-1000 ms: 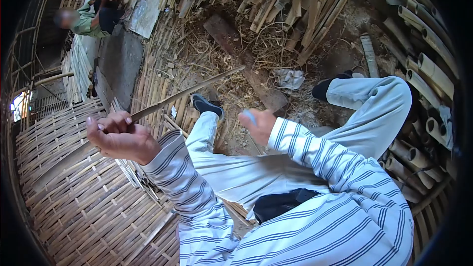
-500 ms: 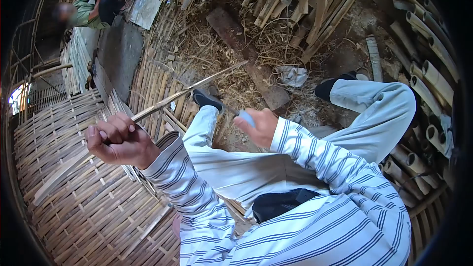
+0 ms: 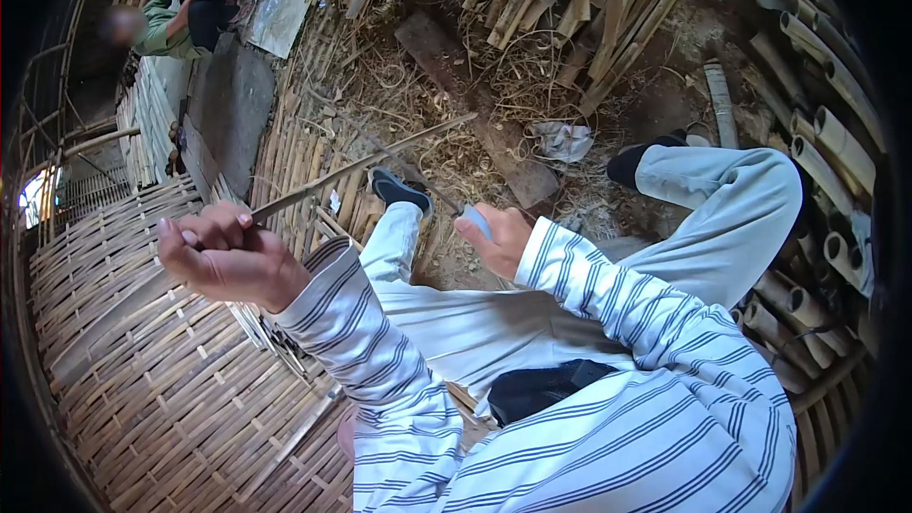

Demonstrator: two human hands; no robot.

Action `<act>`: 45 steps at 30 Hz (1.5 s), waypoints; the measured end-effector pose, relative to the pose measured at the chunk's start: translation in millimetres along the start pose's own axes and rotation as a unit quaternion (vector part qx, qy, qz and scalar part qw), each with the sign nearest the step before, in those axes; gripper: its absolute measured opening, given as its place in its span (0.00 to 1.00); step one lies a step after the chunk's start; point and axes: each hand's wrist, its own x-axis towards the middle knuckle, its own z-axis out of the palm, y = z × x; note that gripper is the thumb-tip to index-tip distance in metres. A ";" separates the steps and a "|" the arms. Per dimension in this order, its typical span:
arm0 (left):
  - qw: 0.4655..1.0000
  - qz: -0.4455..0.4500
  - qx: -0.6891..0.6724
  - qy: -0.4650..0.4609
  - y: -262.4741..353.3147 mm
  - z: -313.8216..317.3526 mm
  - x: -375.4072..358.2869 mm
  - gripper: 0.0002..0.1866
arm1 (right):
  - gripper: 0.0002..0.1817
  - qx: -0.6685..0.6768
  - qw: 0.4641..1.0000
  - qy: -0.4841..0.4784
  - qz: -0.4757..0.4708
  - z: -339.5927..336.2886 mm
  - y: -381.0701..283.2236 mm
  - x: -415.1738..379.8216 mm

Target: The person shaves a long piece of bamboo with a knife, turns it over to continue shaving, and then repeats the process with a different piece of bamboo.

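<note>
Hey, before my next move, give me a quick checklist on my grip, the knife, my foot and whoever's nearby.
1. Bamboo strip held: ok, your left hand is closed around it.
2. Knife held: ok, your right hand is closed on the handle.
3. Knife touching the strip: cannot tell, they seem to meet in view, but depth is unclear.
4. Left shoe clear of the knife: cannot tell, they show close together.
5. Other person clear: looks ok, seated well away from both hands.

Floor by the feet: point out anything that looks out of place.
A crumpled white scrap, plastic or cloth, lies beside the wooden plank among pale shavings; it looks like stray litter. Nothing else there stands out.
</note>
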 end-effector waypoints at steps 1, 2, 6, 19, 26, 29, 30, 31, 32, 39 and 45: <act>1.000 0.004 0.006 0.008 -0.7 2.8 0.3 0.22 | 0.28 -0.008 1.000 -0.004 -0.013 -1.1 -3.3 -3.2; 1.000 0.007 0.012 0.015 -1.2 5.7 0.1 0.22 | 0.29 -0.016 1.000 -0.006 -0.025 -1.4 -4.5 -5.4; 0.999 0.005 0.020 0.039 -2.5 6.5 3.9 0.22 | 0.29 -0.035 0.999 -0.005 -0.028 -2.1 10.6 -2.6; 0.968 -0.019 -0.167 -0.185 2.2 -47.4 -8.2 0.12 | 0.32 -0.113 0.992 -0.018 0.057 -4.6 42.0 12.5; 0.987 -0.011 -0.109 -0.121 -4.0 -50.0 4.4 0.11 | 0.31 -0.085 0.988 0.042 0.120 10.8 95.1 27.7; 0.985 -0.007 -0.117 -0.128 -5.0 -52.9 6.1 0.11 | 0.32 -0.112 0.982 0.033 0.146 -11.0 99.6 48.6; 0.984 -0.011 -0.119 -0.130 -5.7 -57.2 7.1 0.11 | 0.32 -0.133 0.980 0.012 0.148 -15.3 96.9 50.3; 0.984 -0.015 -0.120 -0.131 -6.4 -62.4 9.2 0.11 | 0.32 -0.177 0.975 0.032 0.130 -10.7 92.0 48.8; 0.983 -0.018 -0.123 -0.133 -7.8 -65.1 11.7 0.11 | 0.31 -0.164 0.978 0.020 0.126 -4.2 86.2 44.7; 0.991 -0.007 -0.096 -0.096 -8.5 -63.0 7.7 0.11 | 0.28 -0.128 0.990 -0.047 0.028 13.8 20.7 -4.4; 0.992 -0.010 -0.093 -0.083 -5.6 -58.2 5.8 0.11 | 0.32 -0.179 0.969 0.004 0.172 -7.3 104.8 50.2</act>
